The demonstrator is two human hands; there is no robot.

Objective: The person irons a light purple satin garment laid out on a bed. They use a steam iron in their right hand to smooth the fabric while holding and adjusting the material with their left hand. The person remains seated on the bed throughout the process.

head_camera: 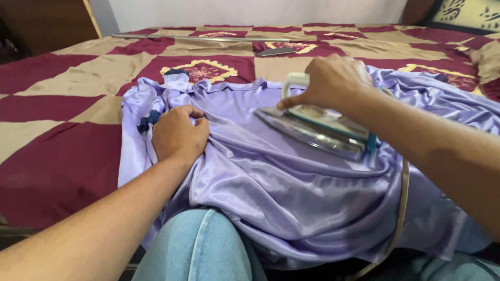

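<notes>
An iron rests on lilac satin cloth spread over a bed, gripped by one hand while the other pins the cloth.

The iron sits flat near the middle of the lilac cloth, its tip pointing toward the cloth's left part. The right hand is closed around the iron's pale handle from above. The left hand lies well to the left of the iron, near the cloth's left edge, fingers curled and pressing on a gathered fold of the cloth. A brownish cord runs from the iron's rear down over the cloth's near edge. Beyond the cloth, the checked maroon and tan bedspread carries a long metal rod and a dark flat object. A denim-clad knee rises just below the cloth's near edge.
</notes>
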